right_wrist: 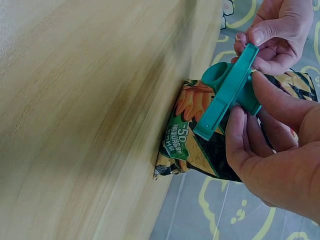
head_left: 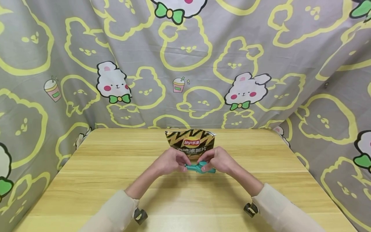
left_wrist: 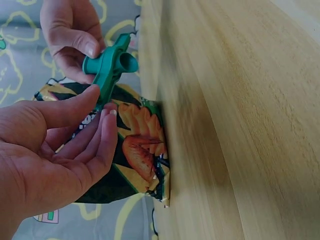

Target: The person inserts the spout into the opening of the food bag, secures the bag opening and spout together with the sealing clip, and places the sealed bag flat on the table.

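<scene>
Grey fabric (head_left: 150,48) is hung along the back and both sides, printed with yellow outlines, white bunnies in green bows and some little pink drink cups, so yeah, pretty cute backdrop. Under that, a light wood-grain worktop (head_left: 185,206) is seen, with most of the action placed a bit before 6 o'clock from the middle of the head view.

What's being handled is a teal clip (right_wrist: 227,95) with a round hollow spout on it, held between both hands. Its 9 o'clock end is pinched by the left hand (head_left: 172,162), thumb against fingers, so the gap there is pretty narrow. At 3 o'clock, the round part is gripped between the thumb and curled fingers of the right hand (head_left: 218,160).

Just behind, toward 12 o'clock from the clip, a black and gold Lay's bag (head_left: 192,142) is stood upright, with a chicken wing and ridged chips printed on it. Whether it's touched by the clip can't really be told. Cream sleeves (head_left: 117,204) are worn on both arms, and a small black device (head_left: 140,216) is mounted by each cuff.
</scene>
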{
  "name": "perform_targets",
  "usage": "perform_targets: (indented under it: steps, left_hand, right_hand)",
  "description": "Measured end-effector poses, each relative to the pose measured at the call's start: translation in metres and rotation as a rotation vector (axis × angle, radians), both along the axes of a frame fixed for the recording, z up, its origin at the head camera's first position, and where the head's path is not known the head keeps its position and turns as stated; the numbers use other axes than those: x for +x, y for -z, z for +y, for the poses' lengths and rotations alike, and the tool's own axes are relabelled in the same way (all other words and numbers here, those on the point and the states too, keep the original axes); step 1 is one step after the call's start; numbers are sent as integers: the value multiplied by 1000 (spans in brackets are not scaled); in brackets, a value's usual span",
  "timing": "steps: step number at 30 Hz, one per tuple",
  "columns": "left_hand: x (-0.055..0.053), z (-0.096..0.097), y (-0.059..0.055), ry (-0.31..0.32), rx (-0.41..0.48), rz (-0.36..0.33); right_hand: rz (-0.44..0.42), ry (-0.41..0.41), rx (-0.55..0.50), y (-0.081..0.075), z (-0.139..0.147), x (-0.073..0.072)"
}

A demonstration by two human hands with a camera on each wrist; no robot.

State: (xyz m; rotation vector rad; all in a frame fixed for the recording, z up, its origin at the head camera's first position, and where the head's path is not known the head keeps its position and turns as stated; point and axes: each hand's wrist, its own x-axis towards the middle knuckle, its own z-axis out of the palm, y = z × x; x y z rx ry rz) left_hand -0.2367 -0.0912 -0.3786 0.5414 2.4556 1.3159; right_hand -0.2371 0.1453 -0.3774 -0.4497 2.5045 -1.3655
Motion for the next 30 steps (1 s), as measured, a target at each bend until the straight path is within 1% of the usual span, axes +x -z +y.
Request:
perform_targets:
  steps: [10, 16, 20, 25, 30]
  left_hand:
    - [2, 1, 3, -41, -6, -2]
    - [3, 1, 4, -35, -1, -6]
    - [3, 3, 5, -33, -17, 2]
    - [3, 2, 6, -41, -50, 20]
    - [4, 1, 9, -46, -74, 38]
  right_hand:
    - [7, 10, 8, 3, -4, 1]
    - [26, 23, 12, 5, -4, 2]
    - [32, 30, 18, 5, -3, 2]
    - [53, 64, 22, 1, -1, 1]
    - [42, 77, 21, 0, 1, 0]
